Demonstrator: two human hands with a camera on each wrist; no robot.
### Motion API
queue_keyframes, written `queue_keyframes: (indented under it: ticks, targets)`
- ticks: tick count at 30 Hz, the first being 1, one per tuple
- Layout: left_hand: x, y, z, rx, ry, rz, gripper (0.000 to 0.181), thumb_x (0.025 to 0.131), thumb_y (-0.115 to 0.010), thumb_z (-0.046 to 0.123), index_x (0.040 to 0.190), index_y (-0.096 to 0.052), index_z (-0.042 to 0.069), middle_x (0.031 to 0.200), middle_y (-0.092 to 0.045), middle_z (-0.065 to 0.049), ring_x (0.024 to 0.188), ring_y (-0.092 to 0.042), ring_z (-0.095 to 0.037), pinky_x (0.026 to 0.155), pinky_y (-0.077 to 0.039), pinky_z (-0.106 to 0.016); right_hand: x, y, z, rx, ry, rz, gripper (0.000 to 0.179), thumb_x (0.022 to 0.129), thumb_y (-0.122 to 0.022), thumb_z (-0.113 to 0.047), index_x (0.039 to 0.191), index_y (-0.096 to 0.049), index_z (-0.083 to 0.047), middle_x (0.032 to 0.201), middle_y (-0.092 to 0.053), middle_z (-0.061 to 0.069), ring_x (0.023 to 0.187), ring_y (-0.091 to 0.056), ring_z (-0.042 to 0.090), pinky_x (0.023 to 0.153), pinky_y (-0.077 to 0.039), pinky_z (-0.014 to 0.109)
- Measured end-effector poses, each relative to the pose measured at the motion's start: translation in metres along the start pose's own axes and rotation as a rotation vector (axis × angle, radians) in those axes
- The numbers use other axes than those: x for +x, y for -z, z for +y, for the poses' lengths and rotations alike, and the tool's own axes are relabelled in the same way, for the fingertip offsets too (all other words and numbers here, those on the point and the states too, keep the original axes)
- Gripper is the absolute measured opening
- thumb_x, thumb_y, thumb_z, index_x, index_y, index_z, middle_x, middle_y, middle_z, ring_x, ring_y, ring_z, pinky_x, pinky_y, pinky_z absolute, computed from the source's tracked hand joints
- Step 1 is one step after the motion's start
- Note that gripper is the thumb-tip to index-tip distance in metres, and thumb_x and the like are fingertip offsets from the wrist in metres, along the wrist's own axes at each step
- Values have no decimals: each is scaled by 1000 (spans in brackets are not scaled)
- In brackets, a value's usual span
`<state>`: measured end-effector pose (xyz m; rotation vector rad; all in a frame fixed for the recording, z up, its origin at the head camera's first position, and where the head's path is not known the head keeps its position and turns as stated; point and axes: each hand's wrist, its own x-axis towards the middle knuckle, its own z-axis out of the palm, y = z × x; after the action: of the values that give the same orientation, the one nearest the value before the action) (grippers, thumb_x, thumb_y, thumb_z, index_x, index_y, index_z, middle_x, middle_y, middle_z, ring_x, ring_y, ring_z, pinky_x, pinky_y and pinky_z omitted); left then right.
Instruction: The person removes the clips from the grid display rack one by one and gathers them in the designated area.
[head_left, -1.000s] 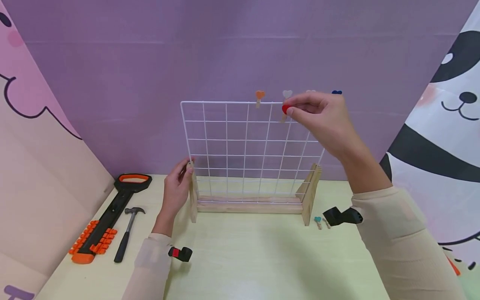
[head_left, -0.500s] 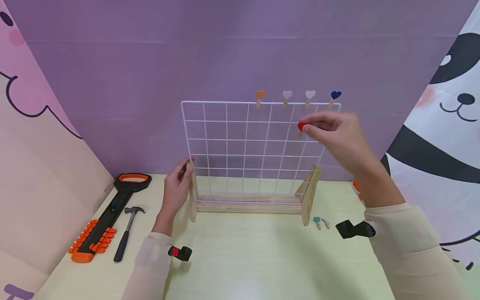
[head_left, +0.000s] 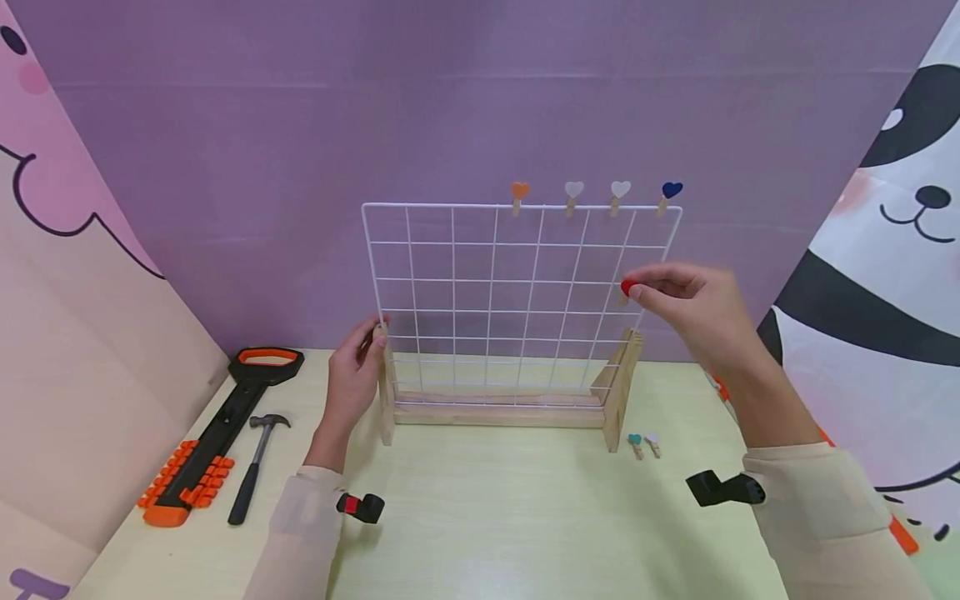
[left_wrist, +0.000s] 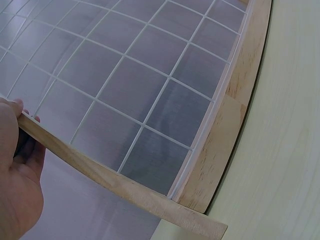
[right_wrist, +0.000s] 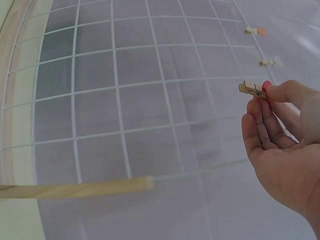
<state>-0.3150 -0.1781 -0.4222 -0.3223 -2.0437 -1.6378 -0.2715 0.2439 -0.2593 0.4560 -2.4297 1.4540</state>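
Right hand [head_left: 693, 312] pinches the red clip [head_left: 627, 288] by its heart end, thumb against the fingers; in the right wrist view the wooden end sticks out free, leftward. Clip sits right of centre in the head view, in front of the grid [head_left: 493, 244], apparently not clipped on any wire. Left hand [head_left: 354, 367], left of centre, grips the stand [head_left: 498, 415] at its left upright. Change: right hand and red clip are lower and further right than a second ago, away from the top bar, so the blue clip [head_left: 671, 191] is uncovered. Means the red clip looks unplaced, that step unfinished. On the top bar, upper right of centre: orange clip [head_left: 520, 193], grey clip [head_left: 573, 192], white clip [head_left: 620, 190], blue clip. Lower right, on the table [head_left: 487, 517]: teal clip [head_left: 636, 442], pale clip [head_left: 653, 443]. Lower left: hammer [head_left: 255, 467], black-orange tool [head_left: 228, 417].
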Motion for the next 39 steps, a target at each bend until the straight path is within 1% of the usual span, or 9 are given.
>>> queue_keyframes:
  ticks: [7, 14, 19, 22, 26, 28, 31, 36, 39]
  targets:
    - [0, 0, 0, -12, -3, -3, 42, 106, -58, 14, 147, -55, 5, 148, -60, -15, 140, -55, -31, 113, -45, -26, -11, 5, 27, 64, -22, 1, 29, 100, -69, -17, 123, -71, 2, 102, -78, -15, 102, -69, 4, 93, -52, 6]
    - [1, 1, 1, -8, -3, 0, 42, 106, -58, 14, 147, -55, 5, 148, -60, -14, 140, -55, -30, 113, -46, -26, -25, 9, 52, -29, -69, -25, 35, 103, -65, -25, 127, -68, 0, 106, -72, -21, 108, -60, 4, 90, -51, 4]
    - [0, 1, 2, -5, 5, -3, 42, 107, -57, 16, 148, -55, 6, 148, -60, -13, 140, -56, -30, 113, -46, -28, -35, 11, 70, -39, -97, -27, 37, 104, -63, -25, 130, -66, 2, 104, -70, -22, 102, -62, 4, 86, -55, 7]
    - [-2, 1, 13, -17, 31, -12, 42, 107, -56, 13, 148, -54, 2, 149, -58, -17, 140, -54, -32, 114, -45, -31, -41, 11, 84, 14, -85, -20, 33, 103, -65, -19, 127, -68, 3, 101, -73, -18, 95, -66, 2, 86, -56, 7]
    - [-2, 0, 14, -30, 39, -11, 42, 106, -56, 11, 147, -54, 1, 149, -58, -17, 140, -55, -30, 115, -45, -30, -50, 9, 101, 93, -82, -27, 30, 101, -67, -14, 125, -69, 5, 99, -77, -13, 91, -70, 2, 87, -56, 7]
    - [0, 0, 4, -34, 22, -5, 42, 106, -57, 13, 147, -55, 4, 148, -59, -14, 139, -56, -27, 114, -46, -28, -56, 7, 108, 101, -95, -29, 30, 102, -66, -15, 124, -69, 4, 98, -77, -13, 91, -70, 1, 87, -57, 8]
    - [1, 0, 5, -32, 26, -4, 43, 106, -57, 12, 147, -54, 3, 149, -59, -15, 140, -55, -28, 113, -45, -24, -63, 5, 119, 126, -110, -26, 29, 102, -66, -15, 123, -69, 4, 98, -77, -13, 92, -70, 1, 87, -57, 8]
    - [-2, -1, 19, -34, 55, -6, 43, 106, -55, 7, 148, -51, -4, 150, -56, -22, 141, -53, -34, 110, -44, -11, -73, 2, 134, 171, -120, -19, 29, 101, -66, -12, 124, -68, 7, 102, -76, -12, 93, -70, 1, 86, -57, 9]
    - [-5, 0, 32, -32, 68, -14, 43, 106, -55, 6, 147, -51, -6, 150, -56, -23, 141, -53, -35, 110, -44, -11, -79, 1, 143, 166, -126, -11, 30, 102, -65, -12, 124, -67, 7, 101, -76, -14, 93, -70, 0, 85, -57, 8]
